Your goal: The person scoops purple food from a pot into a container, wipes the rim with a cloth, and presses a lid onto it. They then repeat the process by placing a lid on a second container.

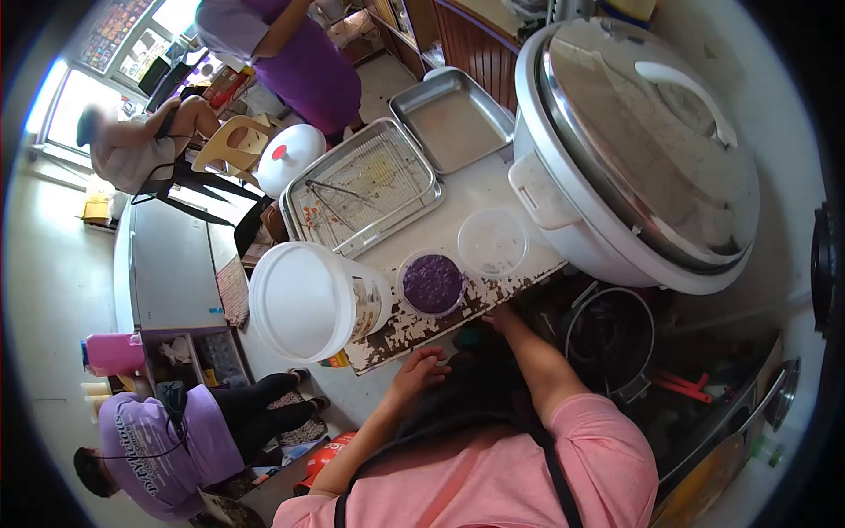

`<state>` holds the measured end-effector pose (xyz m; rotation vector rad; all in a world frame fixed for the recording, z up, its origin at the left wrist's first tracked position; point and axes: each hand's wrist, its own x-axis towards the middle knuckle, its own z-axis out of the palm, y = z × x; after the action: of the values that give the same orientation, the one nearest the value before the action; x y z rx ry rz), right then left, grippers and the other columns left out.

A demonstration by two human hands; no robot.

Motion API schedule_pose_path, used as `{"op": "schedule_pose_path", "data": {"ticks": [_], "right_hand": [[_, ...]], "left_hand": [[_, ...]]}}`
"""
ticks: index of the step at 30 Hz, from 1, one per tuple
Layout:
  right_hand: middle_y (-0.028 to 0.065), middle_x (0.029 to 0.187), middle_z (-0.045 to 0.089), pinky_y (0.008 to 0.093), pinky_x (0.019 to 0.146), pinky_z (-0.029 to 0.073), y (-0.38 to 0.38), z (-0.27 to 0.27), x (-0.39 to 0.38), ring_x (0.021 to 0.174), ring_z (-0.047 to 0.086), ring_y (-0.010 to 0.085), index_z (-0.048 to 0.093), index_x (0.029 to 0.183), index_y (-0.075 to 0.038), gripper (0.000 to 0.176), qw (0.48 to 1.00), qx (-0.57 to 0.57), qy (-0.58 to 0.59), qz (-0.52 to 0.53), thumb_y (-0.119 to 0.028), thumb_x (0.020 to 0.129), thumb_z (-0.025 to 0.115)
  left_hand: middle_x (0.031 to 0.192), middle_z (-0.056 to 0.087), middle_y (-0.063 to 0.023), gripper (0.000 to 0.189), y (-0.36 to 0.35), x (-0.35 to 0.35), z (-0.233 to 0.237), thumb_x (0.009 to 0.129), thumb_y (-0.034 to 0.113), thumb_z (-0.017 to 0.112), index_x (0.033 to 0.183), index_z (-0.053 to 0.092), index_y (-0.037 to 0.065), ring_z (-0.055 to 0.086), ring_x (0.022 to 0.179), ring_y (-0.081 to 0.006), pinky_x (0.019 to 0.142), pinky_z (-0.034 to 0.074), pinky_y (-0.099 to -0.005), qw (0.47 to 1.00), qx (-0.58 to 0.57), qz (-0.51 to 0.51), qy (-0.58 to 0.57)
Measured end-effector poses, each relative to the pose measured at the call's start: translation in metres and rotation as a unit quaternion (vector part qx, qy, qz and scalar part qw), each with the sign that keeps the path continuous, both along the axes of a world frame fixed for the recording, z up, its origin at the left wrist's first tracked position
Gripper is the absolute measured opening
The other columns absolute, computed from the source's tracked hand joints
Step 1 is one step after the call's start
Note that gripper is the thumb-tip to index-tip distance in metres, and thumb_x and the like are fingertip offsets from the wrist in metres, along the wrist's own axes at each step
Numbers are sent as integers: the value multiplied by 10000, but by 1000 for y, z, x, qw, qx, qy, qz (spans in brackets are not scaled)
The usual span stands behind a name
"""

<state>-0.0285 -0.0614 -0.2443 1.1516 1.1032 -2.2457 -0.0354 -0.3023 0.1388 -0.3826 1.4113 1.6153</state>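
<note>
My left hand [421,370] is in front of the table's near edge, its fingers loosely bent and somewhat apart, with nothing visible in them. Farther right, my right hand [500,319] reaches to the underside of that edge, and its fingers are mostly hidden. On the table, a round clear tub [431,283] holds a lumpy purple mass. Beside it sits a similar clear plastic tub [493,243] with some residue inside. A tall white bucket [304,304] stands at the left corner, closest to my left hand.
A wire rack in a metal tray [361,189], with tongs on it, and a deeper metal pan [458,123] fill the table's far side. A large lidded cooker [634,158] stands at right. Below it is a dark pot [609,343]. Several other people are in the room.
</note>
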Motion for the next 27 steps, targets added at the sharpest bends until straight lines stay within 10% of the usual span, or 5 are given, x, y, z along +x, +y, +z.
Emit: {"op": "schedule_pose_path", "data": {"ticks": [2, 4, 11, 17, 27], "right_hand": [[66, 1026, 644, 391, 722, 499, 10, -10, 7, 815, 608, 203, 579, 1136, -145, 279, 980, 161, -49, 105, -328, 946, 489], [40, 822, 647, 314, 530, 461, 22, 125, 16, 604, 574, 161, 607, 1111, -122, 264, 939, 265, 56, 214, -307, 931, 551], [107, 1083, 647, 347, 835, 512, 37, 439, 22, 945, 638, 213, 605, 1179, -44, 360, 852, 330, 349, 209, -266, 897, 628], [185, 1420, 386, 469, 1080, 312, 29, 461, -50, 1310, 350, 384, 422, 1402, -118, 676, 446, 776, 338, 292, -311, 812, 689], [234, 1552, 79, 664, 1086, 144, 41, 425, -81, 1399, 108, 506, 198, 1516, -234, 991, 447, 735, 215, 463, -574, 722, 684]], "left_hand": [[1192, 545, -89, 315, 1, -2, -2, 977, 181, 478, 1263, 476, 49, 591, 1050, -219, 887, 476, -343, 999, 21, 38, 20], [1219, 517, -93, 340, 2, -6, -3, 971, 160, 485, 1288, 440, 45, 592, 1048, -234, 881, 483, -350, 995, 43, 91, 20], [1266, 354, -73, 542, 11, -28, -1, 898, 44, 512, 1373, 254, 86, 542, 1139, -373, 929, 482, -447, 971, 119, 206, 7], [1332, 361, -65, 603, 20, -50, 15, 843, -11, 497, 1359, 244, 175, 499, 1201, -390, 997, 440, -486, 955, 256, 147, 11], [1276, 429, -146, 580, 30, -78, 7, 843, -34, 462, 1331, 223, 169, 555, 1123, -340, 929, 492, -419, 947, 284, 152, -2]]}}
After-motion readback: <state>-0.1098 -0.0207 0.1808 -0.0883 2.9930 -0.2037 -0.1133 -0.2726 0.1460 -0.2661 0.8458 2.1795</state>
